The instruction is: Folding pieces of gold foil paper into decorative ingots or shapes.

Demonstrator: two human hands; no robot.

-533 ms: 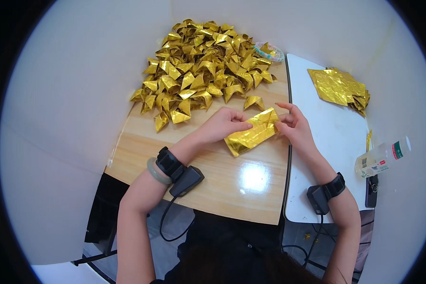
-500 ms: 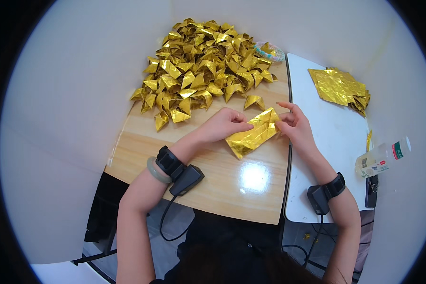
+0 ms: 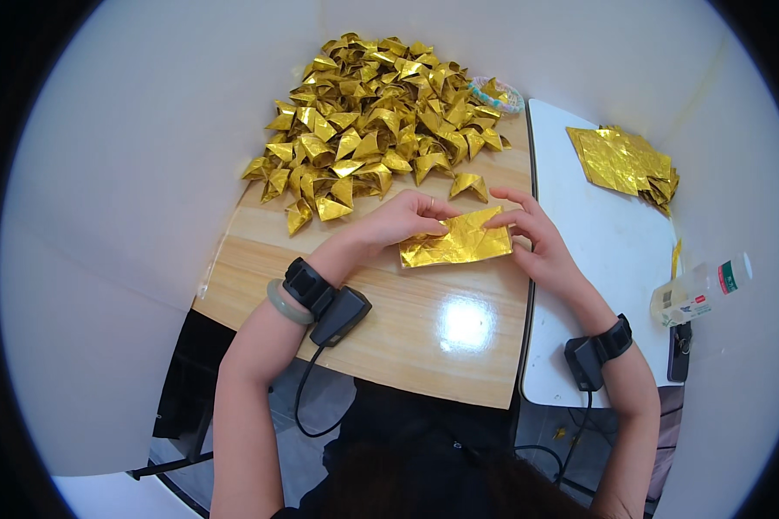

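A folded rectangle of gold foil paper [image 3: 459, 240] is held level between my two hands above the wooden table. My left hand [image 3: 413, 216] grips its left end, thumb on the front and fingers behind the far edge. At the right end, my right hand [image 3: 535, 238] holds the paper's corner, with a finger resting on its upper face and the thumb at the side edge. Just beyond the paper lies a single folded gold piece [image 3: 468, 184]. A large heap of folded gold foil pieces [image 3: 368, 121] covers the far part of the table.
A pastel ring-shaped band [image 3: 497, 94] lies at the heap's right edge. On the white table [image 3: 571, 285] to the right are a stack of flat gold sheets [image 3: 621, 160], a clear plastic bottle [image 3: 697, 292] and a dark phone [image 3: 679, 355]. Pale walls enclose the sides.
The gold paper has turned from a slant to nearly level, its left end moving up and toward the left. My right hand's fingers have come over its upper face.
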